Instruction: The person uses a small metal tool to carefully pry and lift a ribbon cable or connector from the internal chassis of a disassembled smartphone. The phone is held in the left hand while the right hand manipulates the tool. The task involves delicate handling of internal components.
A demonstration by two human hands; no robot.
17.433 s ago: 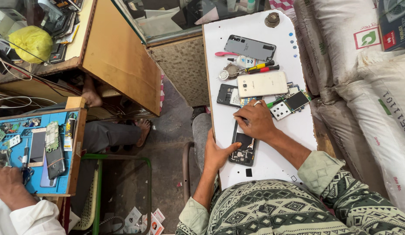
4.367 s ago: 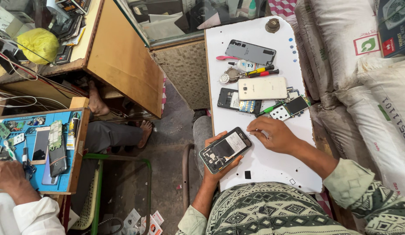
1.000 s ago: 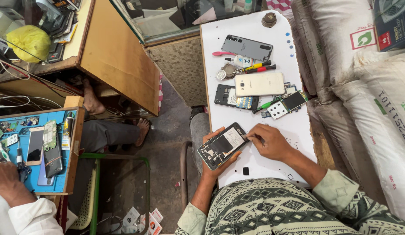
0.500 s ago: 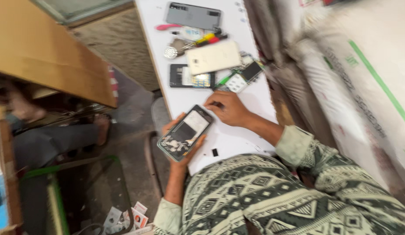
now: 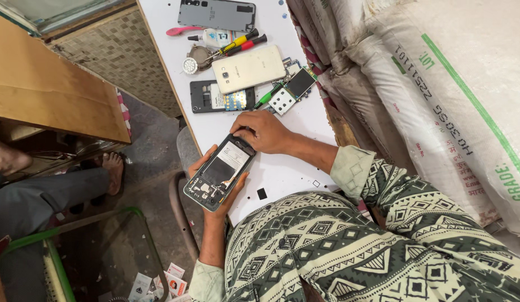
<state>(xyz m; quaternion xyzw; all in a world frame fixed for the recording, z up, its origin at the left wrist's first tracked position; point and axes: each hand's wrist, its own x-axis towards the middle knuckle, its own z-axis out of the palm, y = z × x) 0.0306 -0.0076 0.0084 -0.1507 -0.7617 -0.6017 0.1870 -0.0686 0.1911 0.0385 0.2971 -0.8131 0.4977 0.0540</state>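
So, looking down from the head camera: the left hand (image 5: 215, 193) is cupped under an opened smartphone (image 5: 219, 172) with its back cover off, so you can see the dark battery and the board inside. It's held tilted, out over the near-left edge of the white worktable (image 5: 296, 120). The right hand (image 5: 264, 131) rests on the table with its fingertips curled onto the phone's top end, pinching or pressing there; can't tell if it's got a tool in it.

Further up the table there's a gold smartphone (image 5: 248, 69) lying face down, partly on top of a black phone frame (image 5: 206, 96). Just right of that sits a small circuit board (image 5: 283, 101) next to a loose black display module (image 5: 299, 83), with a green-handled screwdriver (image 5: 267, 96) touching the board. Above the gold phone are a yellow-handled and a red-handled screwdriver (image 5: 244, 43) side by side, a small glue bottle (image 5: 214, 37), a pink pry tool (image 5: 180, 30) and a grey back cover (image 5: 217, 14) at the far end.

White woven sacks (image 5: 439, 95) are stacked along the right side of the table. Off to the left another person's bare foot (image 5: 111, 168) shows under a wooden desk (image 5: 53, 89).
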